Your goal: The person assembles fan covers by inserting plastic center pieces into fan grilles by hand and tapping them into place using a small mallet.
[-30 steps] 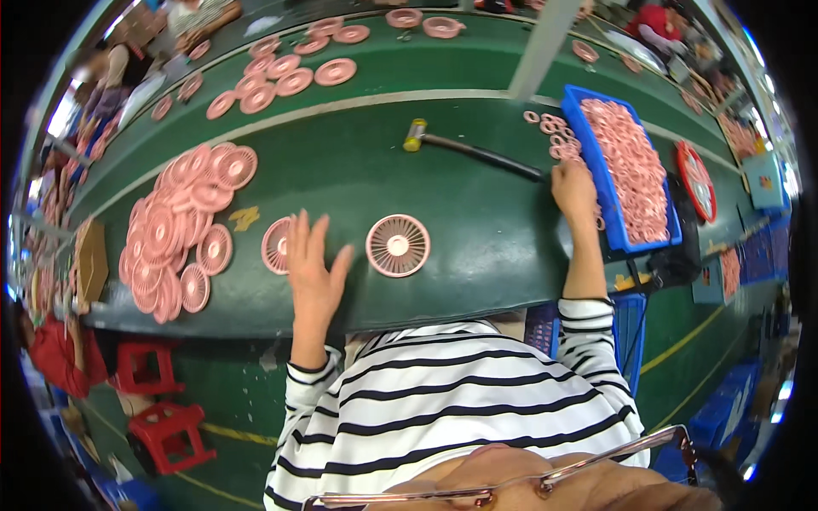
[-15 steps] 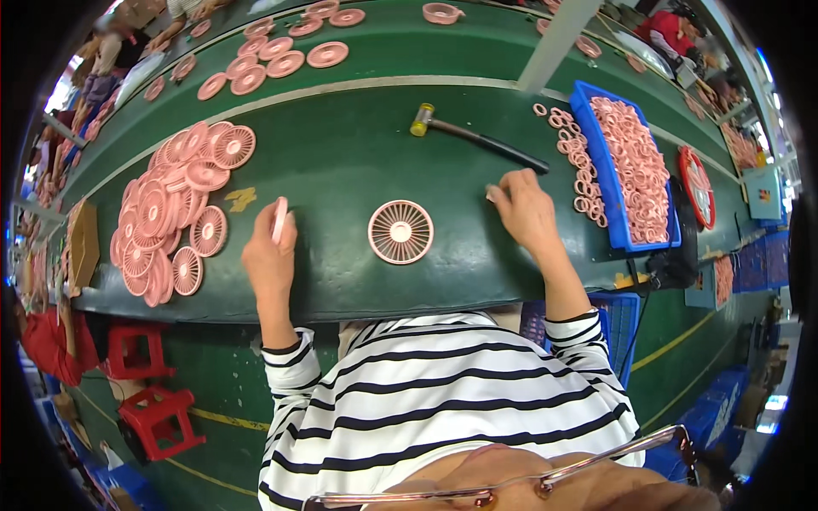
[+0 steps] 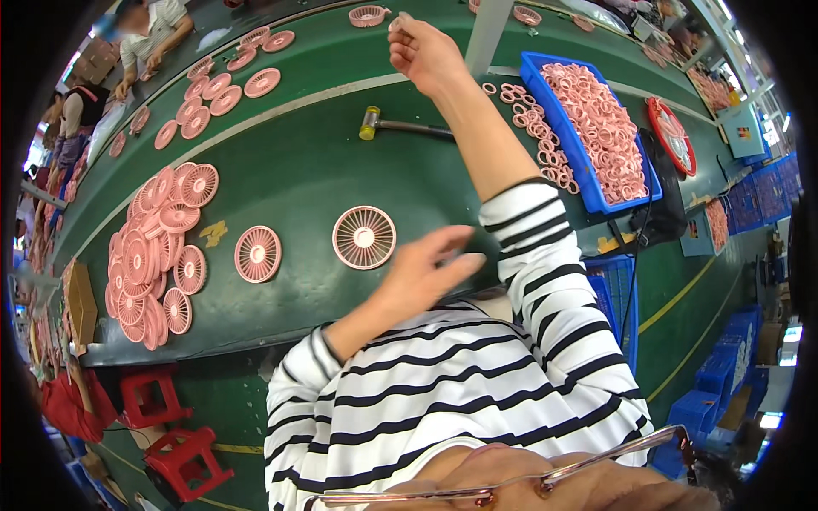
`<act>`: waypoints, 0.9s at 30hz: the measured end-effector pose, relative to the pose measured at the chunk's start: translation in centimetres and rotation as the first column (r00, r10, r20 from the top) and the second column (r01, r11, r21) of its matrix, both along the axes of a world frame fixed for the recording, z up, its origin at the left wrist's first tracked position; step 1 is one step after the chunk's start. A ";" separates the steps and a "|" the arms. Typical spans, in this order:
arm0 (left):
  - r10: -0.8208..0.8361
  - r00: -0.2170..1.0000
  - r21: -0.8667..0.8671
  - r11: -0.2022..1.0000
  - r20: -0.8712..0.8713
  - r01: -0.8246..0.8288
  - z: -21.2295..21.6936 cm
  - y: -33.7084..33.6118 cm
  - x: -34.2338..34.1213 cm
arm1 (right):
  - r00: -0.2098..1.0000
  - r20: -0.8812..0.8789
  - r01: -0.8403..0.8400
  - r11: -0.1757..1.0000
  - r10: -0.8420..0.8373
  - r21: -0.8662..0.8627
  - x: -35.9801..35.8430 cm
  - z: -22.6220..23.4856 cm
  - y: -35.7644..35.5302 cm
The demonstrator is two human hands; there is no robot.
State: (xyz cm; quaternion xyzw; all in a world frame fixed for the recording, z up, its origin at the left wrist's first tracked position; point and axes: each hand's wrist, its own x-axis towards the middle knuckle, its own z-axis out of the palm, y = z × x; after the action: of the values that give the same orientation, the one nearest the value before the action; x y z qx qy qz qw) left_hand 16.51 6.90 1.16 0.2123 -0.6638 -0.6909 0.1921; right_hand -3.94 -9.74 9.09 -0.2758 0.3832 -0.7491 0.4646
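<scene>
My right hand is stretched far out over the green belt, its fingers curled together. Whatever they hold, if anything, is too small to make out. Close to its fingertips lies a pink round part with a small tab. My left hand is over the near part of the table, fingers apart and slightly blurred, with nothing in it. To its left lies a pink spoked fan grille, flat on the green table. A second pink spoked grille lies further left, apart from the first.
A heap of pink grilles covers the table's left side. Beyond my hands lies a hammer, its handle partly behind my right arm. Pink rings lie beside a blue tray full of more rings. More grilles are on the belt.
My right hand has moved from the table to far over the belt. My left hand has let go of a grille, now on the table, and moved right. The view has shifted.
</scene>
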 end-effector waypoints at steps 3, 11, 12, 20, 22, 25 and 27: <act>0.086 0.996 -0.176 0.981 0.001 -0.084 0.8 1.1 -3.2 | 0.996 0.084 0.010 0.999 -0.013 0.044 0.2 -1.0 -3.1; 0.253 0.909 -0.670 0.615 -0.333 -0.416 0.7 0.1 -3.6 | 0.995 0.065 0.061 0.967 -0.080 0.249 0.8 -4.3 -4.9; 0.287 0.909 -0.614 0.670 -0.304 -0.417 0.8 -0.3 -3.4 | 0.995 0.064 0.057 0.967 -0.075 0.248 1.3 -4.5 -4.9; 0.264 0.944 0.542 0.832 -0.198 -0.119 2.2 -2.8 -3.0 | 0.989 -0.145 0.022 0.962 0.018 0.271 2.5 -6.2 -4.6; 0.250 0.942 0.514 0.851 -0.222 -0.105 3.6 -4.0 -3.2 | 0.879 -0.477 0.142 0.959 -0.008 0.246 2.7 -7.6 -4.8; 0.361 0.873 -0.321 0.827 -0.327 -0.462 3.8 -7.3 -5.0 | 0.324 -0.946 0.310 0.947 -0.018 0.088 5.6 -8.8 -5.4; 0.548 0.781 -0.719 0.408 -0.301 -0.563 3.6 -11.5 -7.2 | 0.008 -1.000 0.335 0.942 -0.012 -0.008 6.6 -10.2 -5.6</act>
State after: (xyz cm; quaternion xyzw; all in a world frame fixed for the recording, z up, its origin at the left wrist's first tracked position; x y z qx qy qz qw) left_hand 9.31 -4.61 4.80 0.3088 -0.7833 -0.2312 0.4875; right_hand 2.71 -15.37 -1.11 -0.6110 0.7120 -0.3460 -0.0011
